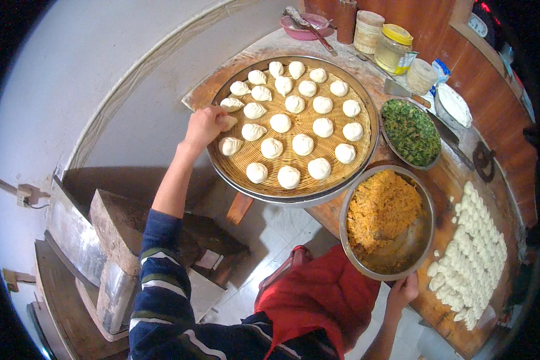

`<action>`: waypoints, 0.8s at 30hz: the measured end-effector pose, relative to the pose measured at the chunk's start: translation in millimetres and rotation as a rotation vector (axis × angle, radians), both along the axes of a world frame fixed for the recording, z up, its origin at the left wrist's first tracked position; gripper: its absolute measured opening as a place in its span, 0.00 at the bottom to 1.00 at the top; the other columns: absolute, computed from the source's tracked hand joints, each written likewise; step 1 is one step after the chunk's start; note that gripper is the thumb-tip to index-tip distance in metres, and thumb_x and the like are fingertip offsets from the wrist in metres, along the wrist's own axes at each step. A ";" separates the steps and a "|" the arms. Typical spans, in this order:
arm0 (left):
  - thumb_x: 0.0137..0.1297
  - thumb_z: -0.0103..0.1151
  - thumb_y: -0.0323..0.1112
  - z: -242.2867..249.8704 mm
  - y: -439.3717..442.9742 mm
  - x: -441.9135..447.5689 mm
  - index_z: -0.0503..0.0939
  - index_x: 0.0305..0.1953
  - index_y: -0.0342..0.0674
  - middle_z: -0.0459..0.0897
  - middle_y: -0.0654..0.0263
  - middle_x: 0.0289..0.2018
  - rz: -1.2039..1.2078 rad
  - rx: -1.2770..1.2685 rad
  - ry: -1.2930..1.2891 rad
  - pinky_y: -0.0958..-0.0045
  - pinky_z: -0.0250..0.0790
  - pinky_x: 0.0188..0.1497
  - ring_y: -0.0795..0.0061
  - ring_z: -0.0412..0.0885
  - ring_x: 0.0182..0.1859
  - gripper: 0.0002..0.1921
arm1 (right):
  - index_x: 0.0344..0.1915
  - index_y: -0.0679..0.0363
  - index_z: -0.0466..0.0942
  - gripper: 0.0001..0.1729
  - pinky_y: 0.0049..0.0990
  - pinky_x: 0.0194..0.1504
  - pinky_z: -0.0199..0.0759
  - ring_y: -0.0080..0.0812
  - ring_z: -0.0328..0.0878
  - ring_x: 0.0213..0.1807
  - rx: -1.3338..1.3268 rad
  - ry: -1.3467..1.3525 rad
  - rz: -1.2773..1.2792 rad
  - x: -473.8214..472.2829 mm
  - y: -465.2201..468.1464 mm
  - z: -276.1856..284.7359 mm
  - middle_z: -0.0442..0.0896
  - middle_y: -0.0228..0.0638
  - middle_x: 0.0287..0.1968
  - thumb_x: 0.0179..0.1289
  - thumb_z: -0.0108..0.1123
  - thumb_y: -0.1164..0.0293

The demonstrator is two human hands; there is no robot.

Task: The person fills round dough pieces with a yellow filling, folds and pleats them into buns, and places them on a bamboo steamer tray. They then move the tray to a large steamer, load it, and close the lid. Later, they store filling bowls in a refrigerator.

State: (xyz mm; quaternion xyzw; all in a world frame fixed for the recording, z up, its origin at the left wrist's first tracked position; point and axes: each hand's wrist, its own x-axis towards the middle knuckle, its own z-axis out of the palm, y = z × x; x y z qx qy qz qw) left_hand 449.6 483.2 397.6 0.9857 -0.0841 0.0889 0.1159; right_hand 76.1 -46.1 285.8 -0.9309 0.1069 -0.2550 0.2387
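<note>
My left hand (205,126) is at the left rim of a round steamer tray (297,118) with a woven base. Its fingers close around a pleated dough bun (228,122), which they partly cover. Several white buns, some round and some leaf-shaped, are spread over the weave. Below the near rim of a metal bowl (411,252) of orange shredded filling (382,207), my right hand (405,289) has its fingers curled. Whether it grips the bowl or the table edge is hidden.
Behind the orange filling stands a bowl of chopped green filling (410,132). Many small dough pieces (470,261) cover the right of the wooden table (450,310). A cleaver (400,88), a yellow-lidded jar (393,47) and a pink basin (308,30) are at the back.
</note>
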 end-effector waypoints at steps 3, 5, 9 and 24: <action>0.55 0.67 0.34 -7.8 10.5 -0.5 0.87 0.45 0.42 0.88 0.53 0.39 0.034 0.001 -0.026 0.57 0.77 0.48 0.51 0.86 0.43 0.14 | 0.36 0.68 0.78 0.10 0.46 0.34 0.72 0.55 0.79 0.32 0.007 -0.029 -0.005 -2.4 4.5 -0.2 0.79 0.50 0.30 0.69 0.55 0.71; 0.56 0.66 0.32 -11.2 13.4 -2.7 0.87 0.45 0.41 0.87 0.53 0.40 0.023 0.010 -0.029 0.57 0.77 0.49 0.51 0.85 0.43 0.14 | 0.36 0.68 0.78 0.09 0.46 0.35 0.72 0.56 0.79 0.33 0.000 -0.032 0.001 -4.3 3.0 -1.3 0.80 0.50 0.31 0.69 0.55 0.72; 0.61 0.64 0.32 -8.1 6.4 -7.9 0.87 0.46 0.43 0.88 0.55 0.37 -0.110 0.016 -0.079 0.59 0.78 0.46 0.54 0.86 0.39 0.12 | 0.39 0.68 0.78 0.07 0.47 0.38 0.73 0.57 0.80 0.35 -0.039 -0.011 -0.005 -10.5 -6.9 -6.4 0.81 0.51 0.34 0.68 0.55 0.75; 0.54 0.72 0.39 24.3 -28.4 -63.7 0.87 0.46 0.43 0.88 0.53 0.39 -0.049 -0.001 0.229 0.59 0.78 0.46 0.54 0.87 0.41 0.17 | 0.38 0.69 0.79 0.10 0.48 0.37 0.73 0.57 0.80 0.35 0.013 0.088 -0.036 -16.8 -13.6 -19.6 0.81 0.52 0.32 0.70 0.55 0.71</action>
